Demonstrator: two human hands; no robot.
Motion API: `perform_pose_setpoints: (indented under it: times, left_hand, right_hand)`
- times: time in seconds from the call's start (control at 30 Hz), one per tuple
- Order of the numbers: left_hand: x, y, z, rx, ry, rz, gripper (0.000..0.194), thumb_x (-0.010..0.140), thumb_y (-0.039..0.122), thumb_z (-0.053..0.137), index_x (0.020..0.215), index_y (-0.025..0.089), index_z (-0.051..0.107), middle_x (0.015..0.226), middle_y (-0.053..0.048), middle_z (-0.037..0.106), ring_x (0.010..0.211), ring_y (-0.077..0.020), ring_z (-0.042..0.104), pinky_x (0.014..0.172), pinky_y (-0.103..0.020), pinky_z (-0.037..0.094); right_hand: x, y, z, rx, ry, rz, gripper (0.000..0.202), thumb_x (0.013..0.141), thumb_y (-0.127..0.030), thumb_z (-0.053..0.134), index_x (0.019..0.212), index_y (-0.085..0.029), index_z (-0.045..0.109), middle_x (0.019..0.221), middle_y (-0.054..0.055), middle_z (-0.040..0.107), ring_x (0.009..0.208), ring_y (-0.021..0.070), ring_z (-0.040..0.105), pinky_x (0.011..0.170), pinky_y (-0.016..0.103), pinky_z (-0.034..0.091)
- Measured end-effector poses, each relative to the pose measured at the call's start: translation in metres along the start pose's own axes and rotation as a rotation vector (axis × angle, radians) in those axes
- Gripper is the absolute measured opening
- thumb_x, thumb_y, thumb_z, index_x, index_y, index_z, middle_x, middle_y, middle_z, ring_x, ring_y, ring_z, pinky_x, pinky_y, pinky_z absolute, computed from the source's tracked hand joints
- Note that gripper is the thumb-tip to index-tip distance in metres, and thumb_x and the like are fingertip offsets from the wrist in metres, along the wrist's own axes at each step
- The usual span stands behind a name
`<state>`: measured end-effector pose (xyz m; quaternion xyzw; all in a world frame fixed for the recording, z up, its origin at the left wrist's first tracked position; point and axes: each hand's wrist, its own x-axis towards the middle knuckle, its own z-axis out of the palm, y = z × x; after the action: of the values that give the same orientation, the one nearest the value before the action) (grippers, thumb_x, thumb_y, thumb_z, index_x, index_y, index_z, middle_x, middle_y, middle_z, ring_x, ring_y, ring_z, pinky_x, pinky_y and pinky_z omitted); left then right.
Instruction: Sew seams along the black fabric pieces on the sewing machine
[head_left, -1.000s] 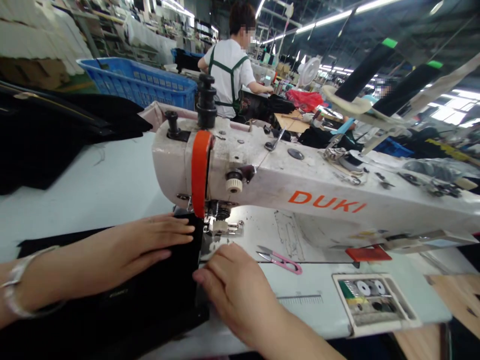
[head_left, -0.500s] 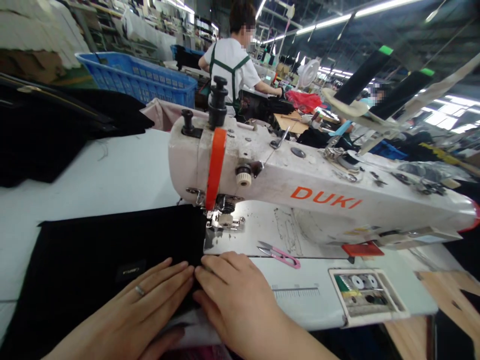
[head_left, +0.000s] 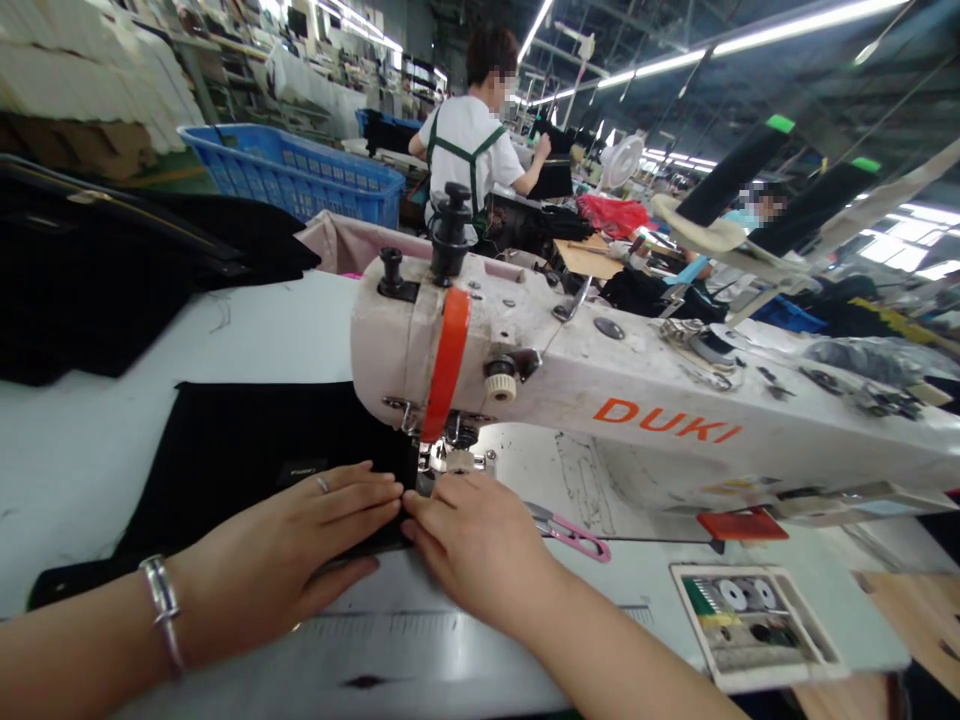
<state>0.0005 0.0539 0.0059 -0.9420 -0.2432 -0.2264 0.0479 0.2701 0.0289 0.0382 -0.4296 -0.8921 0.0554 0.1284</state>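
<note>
A black fabric piece [head_left: 240,450] lies flat on the white table, its right edge under the presser foot [head_left: 450,460] of a white DUKI sewing machine [head_left: 637,400]. My left hand [head_left: 300,540] rests on the fabric's near right corner, fingers on top and thumb below the edge; it wears a ring and a bracelet. My right hand [head_left: 472,535] meets it fingertip to fingertip and pinches the same corner just in front of the presser foot.
Pink thread snips [head_left: 574,535] lie on the machine bed beside my right hand. A bobbin tray [head_left: 750,610] sits at the front right. Black fabric is piled [head_left: 90,280] at the far left, near a blue basket [head_left: 300,175]. A co-worker [head_left: 472,140] works beyond.
The fabric has slid away from me, so its near edge now lies by the needle. Both hands have followed it up to the presser foot.
</note>
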Motion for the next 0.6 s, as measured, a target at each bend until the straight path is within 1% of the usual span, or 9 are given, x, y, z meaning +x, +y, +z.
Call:
perform_pose_setpoints:
  times: [0.07,0.13,0.23,0.3,0.33,0.4,0.5,0.53,0.6]
  left_hand:
    - [0.006,-0.009,0.001,-0.009,-0.008,0.015,0.039,0.116,0.039,0.06,0.148,0.022,0.075,0.148,-0.003,0.081,0.138,-0.0212,0.075,0.124,-0.032,0.058]
    - [0.011,-0.018,0.002,-0.002,-0.023,0.042,0.039,0.116,0.039,0.061,0.147,0.021,0.075,0.148,-0.003,0.081,0.138,-0.0218,0.075,0.123,-0.031,0.059]
    - [0.018,-0.032,0.004,0.006,-0.041,0.066,0.04,0.117,0.042,0.059,0.145,0.02,0.076,0.146,-0.006,0.081,0.134,-0.0232,0.078,0.122,-0.034,0.061]
    - [0.023,-0.041,0.005,0.015,-0.068,0.085,0.042,0.119,0.046,0.055,0.144,0.02,0.077,0.143,-0.007,0.083,0.132,-0.0238,0.079,0.121,-0.036,0.062]
    - [0.025,-0.045,0.005,0.021,-0.083,0.101,0.043,0.12,0.047,0.053,0.143,0.021,0.078,0.141,-0.007,0.083,0.131,-0.0234,0.079,0.122,-0.036,0.062]
    - [0.028,-0.052,0.003,0.041,-0.084,0.143,0.042,0.122,0.043,0.049,0.142,0.022,0.079,0.14,-0.006,0.084,0.132,-0.0224,0.078,0.124,-0.035,0.06]
    - [0.027,-0.058,-0.003,0.025,0.021,0.18,0.038,0.122,0.031,0.047,0.138,0.023,0.081,0.137,-0.006,0.084,0.132,-0.0206,0.078,0.127,-0.034,0.057]
    - [0.026,-0.058,-0.005,-0.008,0.054,0.165,0.037,0.122,0.028,0.048,0.137,0.023,0.081,0.135,-0.005,0.085,0.129,-0.0189,0.078,0.124,-0.031,0.058]
    - [0.023,-0.059,-0.007,-0.115,0.085,0.106,0.033,0.121,0.026,0.05,0.133,0.026,0.082,0.129,-0.002,0.086,0.121,-0.0151,0.08,0.116,-0.024,0.062]
  right_hand:
    - [0.005,0.003,0.002,-0.013,-0.011,0.017,0.027,0.118,-0.034,0.064,0.127,-0.018,0.084,0.1,0.007,0.083,0.096,0.026,0.077,0.082,0.038,0.058]
    - [0.009,0.004,0.004,-0.015,-0.025,0.042,0.028,0.119,-0.034,0.062,0.129,-0.018,0.083,0.103,0.007,0.085,0.097,0.0264,0.078,0.082,0.038,0.058]
    - [0.015,0.006,0.007,-0.005,-0.038,0.091,0.026,0.118,-0.033,0.064,0.131,-0.019,0.082,0.112,0.008,0.087,0.102,0.028,0.079,0.081,0.038,0.058]
    - [0.015,0.008,0.01,0.006,-0.016,0.114,0.024,0.117,-0.033,0.066,0.128,-0.02,0.083,0.114,0.008,0.087,0.1,0.0283,0.079,0.079,0.037,0.057]
    - [0.014,0.01,0.012,0.017,0.015,0.114,0.023,0.116,-0.033,0.067,0.124,-0.02,0.084,0.112,0.008,0.087,0.098,0.0282,0.078,0.079,0.037,0.057]
    - [0.009,0.013,0.015,0.051,0.128,0.092,0.021,0.116,-0.031,0.066,0.115,-0.021,0.084,0.109,0.009,0.085,0.097,0.0276,0.076,0.08,0.037,0.057]
    - [0.002,0.019,0.018,0.092,0.338,0.094,0.024,0.116,-0.025,0.061,0.105,-0.019,0.081,0.106,0.011,0.081,0.097,0.0264,0.071,0.086,0.038,0.058]
    - [0.001,0.021,0.017,0.088,0.377,0.11,0.024,0.116,-0.024,0.06,0.105,-0.019,0.08,0.105,0.011,0.08,0.097,0.0264,0.07,0.087,0.038,0.058]
    - [0.004,0.023,0.016,0.047,0.375,0.156,0.021,0.116,-0.022,0.059,0.107,-0.018,0.078,0.104,0.012,0.078,0.098,0.0273,0.069,0.087,0.039,0.057]
